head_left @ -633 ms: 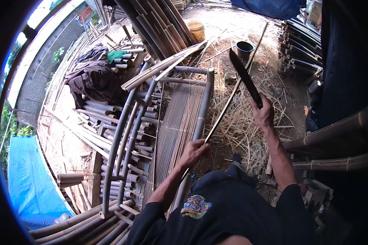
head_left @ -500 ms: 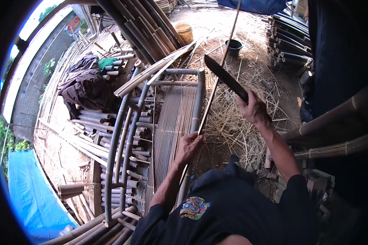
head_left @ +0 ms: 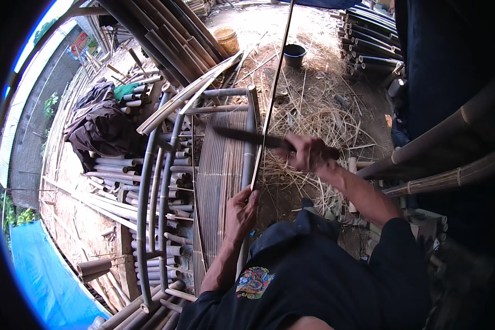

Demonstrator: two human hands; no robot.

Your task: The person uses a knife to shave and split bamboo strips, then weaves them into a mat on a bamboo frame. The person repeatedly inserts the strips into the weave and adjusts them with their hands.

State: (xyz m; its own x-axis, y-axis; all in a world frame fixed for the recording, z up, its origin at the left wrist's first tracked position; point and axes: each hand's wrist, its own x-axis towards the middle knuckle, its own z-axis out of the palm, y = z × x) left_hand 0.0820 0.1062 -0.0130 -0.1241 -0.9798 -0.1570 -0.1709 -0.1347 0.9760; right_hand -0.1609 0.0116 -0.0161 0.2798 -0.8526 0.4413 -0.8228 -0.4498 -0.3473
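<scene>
Between the fingers and thumb of my left hand point(head_left: 242, 212) is a long thin bamboo strip point(head_left: 270, 99), which runs up and away past the top of the view. My right hand point(head_left: 308, 153) is closed round the handle of a machete point(head_left: 242, 135). The dark blade points left and crosses the strip a little beyond my left hand; it is smeared by motion, and whether it touches the strip I cannot tell. Under and left of my left hand is a bamboo bench point(head_left: 251, 121) with a slatted seat point(head_left: 220, 159).
Bamboo shavings point(head_left: 324, 129) litter the ground ahead. A black bucket point(head_left: 295, 55) and a yellowish bucket point(head_left: 226, 41) stand farther off. Cut bamboo poles are stacked at the far right point(head_left: 374, 44) and leaning far left point(head_left: 165, 38). A blue tarp point(head_left: 49, 269) lies lower left.
My right hand has swung the machete left and down, from blade raised to blade lying across the strip. My left hand keeps its grip on the strip. The whole view has shifted slightly.
</scene>
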